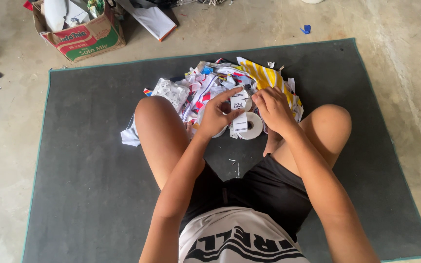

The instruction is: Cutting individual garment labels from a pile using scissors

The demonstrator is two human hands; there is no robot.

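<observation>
I saw the white label strip (240, 111) hanging upright, just above the white tape roll (252, 125) lying flat on the mat.

Two bare hands were in view, the left hand (214, 118) and the right hand (273, 109). There was one white tape roll (252, 125), one strip of white labels (239, 111), one dark mat (84, 160) and one cardboard box (85, 35) (open-topped). One big heap of scraps (210, 83) lay there, its pieces too many to count.

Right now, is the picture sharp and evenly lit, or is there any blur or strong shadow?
Head view: soft, even light, no glare; left hand, right hand and white strip of labels look sharp; only faint shadow on the grey mat; edges bend slightly from the wide lens.
</observation>
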